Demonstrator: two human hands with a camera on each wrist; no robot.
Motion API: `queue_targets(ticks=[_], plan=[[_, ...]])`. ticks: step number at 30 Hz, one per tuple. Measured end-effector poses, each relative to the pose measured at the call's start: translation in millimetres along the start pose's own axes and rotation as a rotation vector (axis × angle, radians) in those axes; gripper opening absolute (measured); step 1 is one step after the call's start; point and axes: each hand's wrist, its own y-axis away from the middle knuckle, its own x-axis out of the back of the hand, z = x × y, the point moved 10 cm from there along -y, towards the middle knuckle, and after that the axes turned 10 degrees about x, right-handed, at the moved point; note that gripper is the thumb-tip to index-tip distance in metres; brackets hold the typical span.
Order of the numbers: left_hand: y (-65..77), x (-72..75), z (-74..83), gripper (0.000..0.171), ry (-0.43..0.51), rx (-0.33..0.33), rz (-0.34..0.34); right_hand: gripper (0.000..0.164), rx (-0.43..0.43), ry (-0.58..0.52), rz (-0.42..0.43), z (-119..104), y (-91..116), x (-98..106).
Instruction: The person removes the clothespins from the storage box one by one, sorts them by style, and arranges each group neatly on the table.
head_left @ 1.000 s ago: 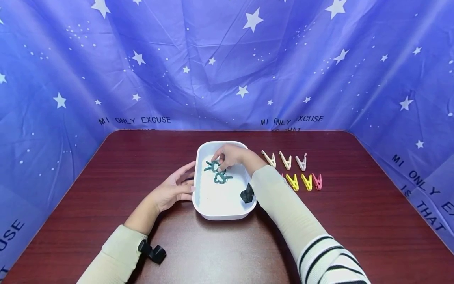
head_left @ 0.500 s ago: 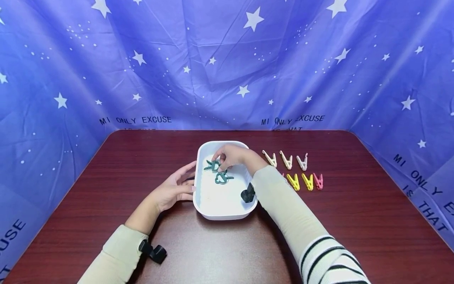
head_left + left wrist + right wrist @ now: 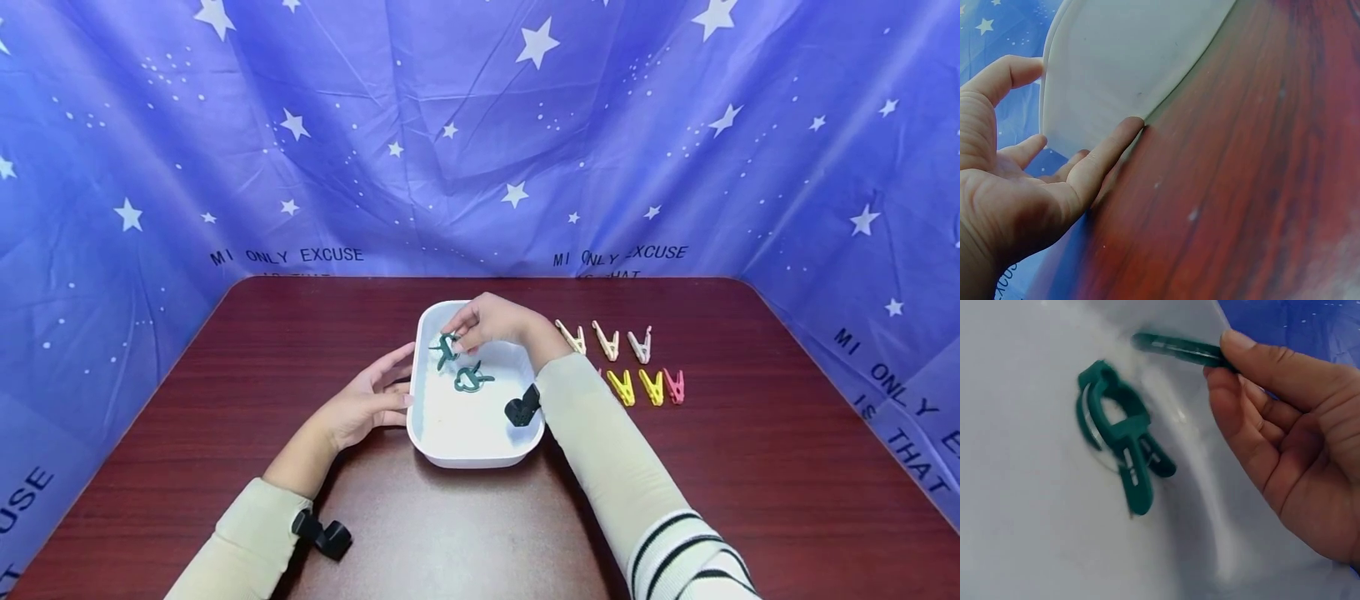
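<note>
A white plastic tub [image 3: 474, 433] sits on the table in the head view. My left hand [image 3: 366, 406] touches its left side with fingers spread, some fingertips resting on the outer wall [image 3: 1122, 62] in the left wrist view. Inside the tub, my right hand [image 3: 493, 323] pinches a dark green spring clip [image 3: 446, 352] between thumb and index finger. The right wrist view shows one handle of this clip [image 3: 1179, 350] at the fingertips. A second green clip [image 3: 471, 379] lies on the tub's floor, just nearer to me; its loop and two handles show in the right wrist view.
Right of the tub lie two cream clips [image 3: 606, 342] and a pale pinkish one [image 3: 640, 344]. A row before them has yellow clips [image 3: 651, 387], a red one [image 3: 675, 386], and another partly hidden behind the right sleeve. A starry blue cloth [image 3: 480, 167] hangs behind the table.
The right hand has risen slightly, and the green clip in its pinch has turned, its handle now pointing down toward me. The left hand and the second green clip have stayed put.
</note>
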Motion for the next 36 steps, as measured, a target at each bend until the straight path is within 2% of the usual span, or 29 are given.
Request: queue_targets(ticks=[8,17,24,36], plan=[[0.5,1.4,-0.3,0.088,-0.007,0.002,0.002,0.028,0.090,-0.052,0.028,-13.7,12.5,13.7],[2.1,2.1,-2.7,0.089,-0.015,0.010,0.021,0.030,0.023,-0.226,0.053,-17.8,30.3,22.7],[1.9,2.0,-1.9,0.089,-0.011,0.003,0.019,0.031,0.066,-0.211,0.077,-27.7,47.0,34.2],[0.6,-0.6,-1.7,0.089,-0.012,-0.001,0.013,0.026,0.152,-0.161,0.166,-36.6,81.7,45.3]])
